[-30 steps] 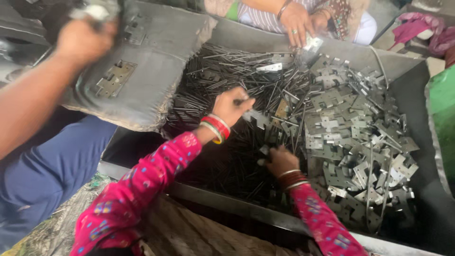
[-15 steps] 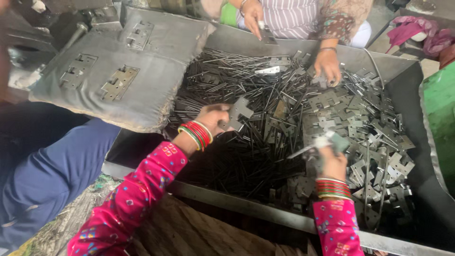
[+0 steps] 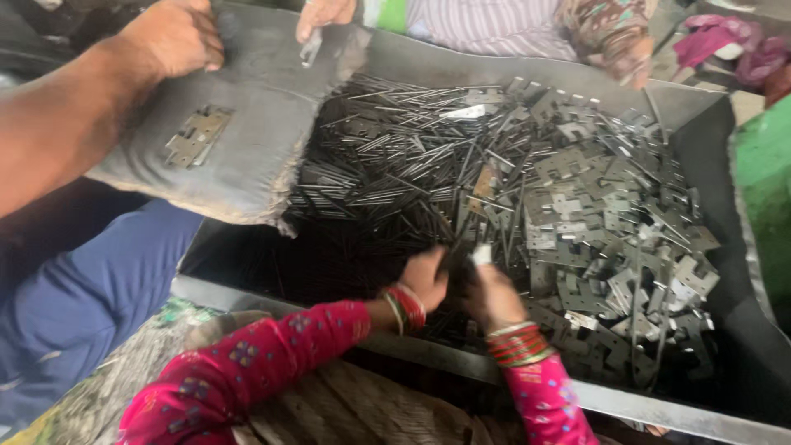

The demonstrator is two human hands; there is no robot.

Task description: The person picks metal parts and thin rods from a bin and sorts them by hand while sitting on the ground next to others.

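My left hand (image 3: 425, 277) and my right hand (image 3: 493, 297), both in pink sleeves with red bangles, meet over the near side of a dark metal tray (image 3: 709, 140). Between them they pinch a small metal hinge piece (image 3: 480, 254), which is blurred. Thin metal pins (image 3: 387, 156) are heaped in the tray's left and middle parts. Flat notched hinge plates (image 3: 610, 222) are heaped on its right.
A grey padded sack (image 3: 247, 124) with a hinge plate (image 3: 196, 136) on it lies over the tray's left corner. Another person's hand (image 3: 169, 37) grips the sack. Across the tray are two more hands (image 3: 323, 15) (image 3: 628, 56). A blue-clad leg (image 3: 91, 288) is at left.
My hands were apart, the left with a plate and the right lifting a piece over the plates. Now they have come together at the tray's near edge. The other person's arm has returned onto the sack.
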